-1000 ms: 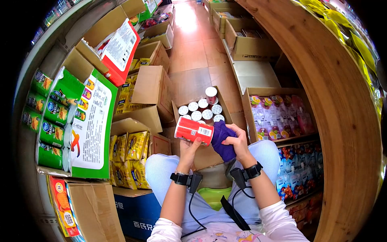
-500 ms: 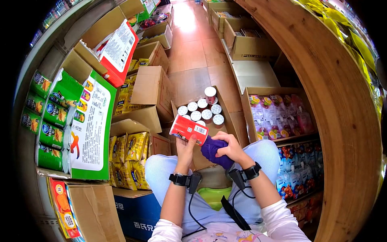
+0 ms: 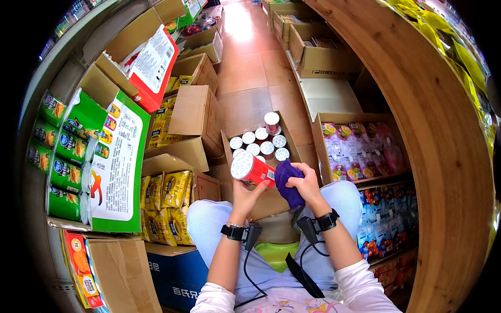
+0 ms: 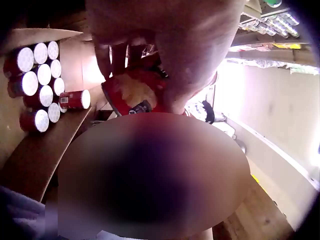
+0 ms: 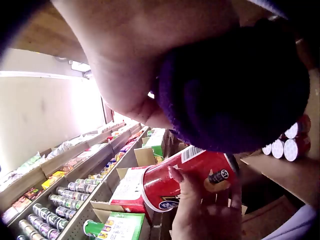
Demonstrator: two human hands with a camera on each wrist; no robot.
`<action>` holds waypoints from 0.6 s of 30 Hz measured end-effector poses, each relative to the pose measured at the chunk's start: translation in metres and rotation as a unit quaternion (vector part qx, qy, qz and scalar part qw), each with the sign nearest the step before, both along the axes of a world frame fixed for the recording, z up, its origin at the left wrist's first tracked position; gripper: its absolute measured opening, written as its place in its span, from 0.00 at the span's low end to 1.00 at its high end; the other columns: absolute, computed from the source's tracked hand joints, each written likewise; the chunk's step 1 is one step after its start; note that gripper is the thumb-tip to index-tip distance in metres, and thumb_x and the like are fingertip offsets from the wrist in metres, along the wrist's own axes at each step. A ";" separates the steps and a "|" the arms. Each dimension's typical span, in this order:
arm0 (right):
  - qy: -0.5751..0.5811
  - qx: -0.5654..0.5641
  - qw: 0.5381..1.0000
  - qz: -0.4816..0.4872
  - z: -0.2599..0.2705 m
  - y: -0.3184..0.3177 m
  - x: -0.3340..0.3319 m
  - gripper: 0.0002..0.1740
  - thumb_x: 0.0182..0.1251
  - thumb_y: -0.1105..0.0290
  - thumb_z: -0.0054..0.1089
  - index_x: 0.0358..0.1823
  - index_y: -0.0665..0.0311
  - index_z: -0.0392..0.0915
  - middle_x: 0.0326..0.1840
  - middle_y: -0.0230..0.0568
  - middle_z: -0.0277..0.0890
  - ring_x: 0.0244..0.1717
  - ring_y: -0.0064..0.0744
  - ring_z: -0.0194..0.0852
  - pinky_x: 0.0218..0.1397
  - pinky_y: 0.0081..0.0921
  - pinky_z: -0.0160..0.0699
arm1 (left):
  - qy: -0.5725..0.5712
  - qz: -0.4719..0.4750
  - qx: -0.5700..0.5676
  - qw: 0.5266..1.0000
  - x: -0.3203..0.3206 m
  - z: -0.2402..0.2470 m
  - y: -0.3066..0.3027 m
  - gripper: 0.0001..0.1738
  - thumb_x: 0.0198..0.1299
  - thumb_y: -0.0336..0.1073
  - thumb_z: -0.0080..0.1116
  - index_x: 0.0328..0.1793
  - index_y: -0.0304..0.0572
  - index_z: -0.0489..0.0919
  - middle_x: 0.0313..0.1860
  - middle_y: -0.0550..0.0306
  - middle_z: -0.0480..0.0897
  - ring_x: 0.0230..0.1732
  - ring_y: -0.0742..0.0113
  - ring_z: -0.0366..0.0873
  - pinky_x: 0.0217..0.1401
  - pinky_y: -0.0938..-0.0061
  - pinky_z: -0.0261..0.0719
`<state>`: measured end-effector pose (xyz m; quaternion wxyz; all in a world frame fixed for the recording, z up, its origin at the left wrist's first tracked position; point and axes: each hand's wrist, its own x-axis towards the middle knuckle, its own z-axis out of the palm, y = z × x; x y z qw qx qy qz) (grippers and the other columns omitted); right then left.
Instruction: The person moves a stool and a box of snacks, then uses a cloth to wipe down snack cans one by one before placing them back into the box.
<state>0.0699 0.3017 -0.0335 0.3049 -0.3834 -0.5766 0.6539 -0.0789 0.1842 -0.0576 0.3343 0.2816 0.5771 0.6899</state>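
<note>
Tiled aisle (image 3: 245, 73) lined with cardboard cartons (image 3: 189, 110), left grip (image 3: 247, 198) holding red canister (image 3: 257, 171), right grip (image 3: 308, 187) holding purple cloth (image 3: 286, 182)

In the right wrist view, purple cloth (image 5: 235, 95) partly hides the red can (image 5: 162, 182).

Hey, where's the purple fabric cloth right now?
In the head view, the purple cloth is right of centre, gripped in the right hand, just right of the red cylindrical can in the left hand.
</note>
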 end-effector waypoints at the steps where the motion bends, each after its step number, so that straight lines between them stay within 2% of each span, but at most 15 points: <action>1: 0.006 -0.001 1.000 0.005 0.002 -0.001 0.000 0.25 0.34 0.77 0.63 0.42 0.71 0.80 0.38 0.37 0.70 0.40 0.32 0.73 0.46 0.23 0.72 | 0.009 -0.005 -0.013 1.000 0.000 -0.001 0.000 0.44 0.45 0.34 0.77 0.65 0.36 0.62 0.60 0.51 0.73 0.58 0.64 0.73 0.62 0.68 0.71; 3: 0.017 -0.002 1.000 0.014 0.006 -0.001 0.000 0.25 0.34 0.78 0.62 0.43 0.72 0.79 0.39 0.37 0.71 0.40 0.31 0.73 0.46 0.23 0.72 | 0.026 -0.015 -0.039 0.999 -0.001 -0.003 -0.001 0.45 0.44 0.35 0.78 0.66 0.36 0.62 0.60 0.51 0.73 0.59 0.64 0.73 0.62 0.67 0.71; 5: 0.066 -0.058 0.996 0.033 0.012 -0.003 -0.001 0.26 0.34 0.78 0.62 0.44 0.73 0.79 0.39 0.37 0.71 0.40 0.29 0.73 0.45 0.22 0.72 | 0.113 -0.044 -0.067 0.990 0.004 0.004 -0.002 0.48 0.43 0.35 0.78 0.68 0.35 0.60 0.62 0.51 0.72 0.62 0.62 0.71 0.65 0.67 0.68; 6: 0.091 -0.085 0.991 0.043 0.014 -0.003 -0.001 0.26 0.34 0.79 0.62 0.44 0.74 0.78 0.40 0.37 0.72 0.40 0.29 0.73 0.45 0.22 0.72 | 0.099 -0.048 -0.072 0.991 0.005 0.002 -0.002 0.48 0.43 0.35 0.78 0.68 0.35 0.60 0.62 0.50 0.72 0.62 0.61 0.71 0.65 0.67 0.68; 9: 0.098 -0.023 0.994 0.051 0.007 0.001 0.002 0.27 0.34 0.80 0.61 0.45 0.76 0.77 0.40 0.37 0.72 0.40 0.27 0.73 0.44 0.22 0.72 | 0.098 -0.060 -0.103 0.988 0.005 0.009 -0.004 0.48 0.43 0.34 0.77 0.69 0.36 0.59 0.63 0.50 0.72 0.63 0.61 0.69 0.66 0.67 0.67; 12: 0.125 -0.081 0.987 0.052 0.017 -0.001 0.002 0.27 0.34 0.80 0.61 0.44 0.77 0.77 0.39 0.36 0.72 0.39 0.27 0.73 0.44 0.21 0.72 | 0.111 -0.065 -0.110 0.986 0.003 0.009 -0.003 0.47 0.44 0.30 0.76 0.69 0.37 0.59 0.63 0.52 0.71 0.62 0.64 0.70 0.64 0.69 0.69; 18: 0.041 0.032 0.998 0.038 0.006 0.003 0.000 0.25 0.34 0.79 0.61 0.42 0.76 0.79 0.38 0.37 0.72 0.39 0.29 0.73 0.43 0.22 0.73 | 0.080 -0.071 -0.080 0.991 0.002 0.003 -0.004 0.44 0.47 0.28 0.74 0.68 0.37 0.60 0.61 0.53 0.72 0.60 0.66 0.70 0.61 0.70 0.71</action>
